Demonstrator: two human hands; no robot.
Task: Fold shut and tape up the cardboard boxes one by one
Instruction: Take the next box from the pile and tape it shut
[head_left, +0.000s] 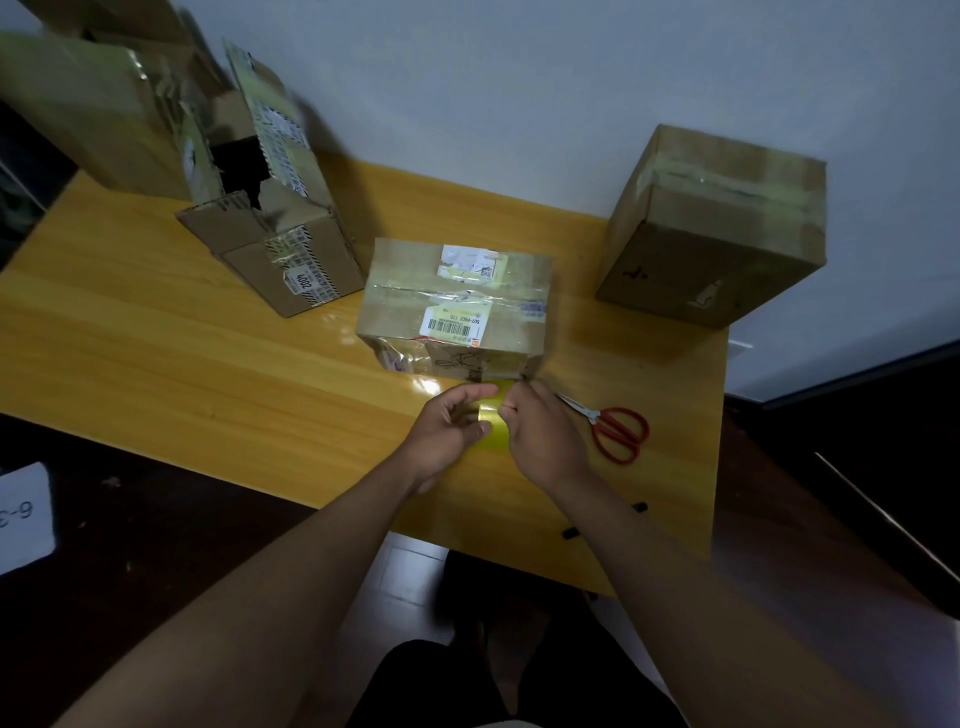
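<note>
My left hand (452, 428) and right hand (540, 423) meet over the glossy wooden table (208, 374). Both pinch one strip of shiny yellowish tape (493, 415): left thumb and fingers curl on its left edge, right fingers close on its right edge. The strip is smooth, flat and taut between the grips. Its far end reaches the near face of the closed box (457, 306). That box stands just beyond my fingers: rectangular matte cardboard, top seam under clear glossy film, with white barcode labels. Just right of my right hand lie red-handled scissors (613, 428), blades of bare metal. Far left of my grip stands an open box (280, 228) with torn, crumpled flaps. Far right stands a taped box (722, 223).
</note>
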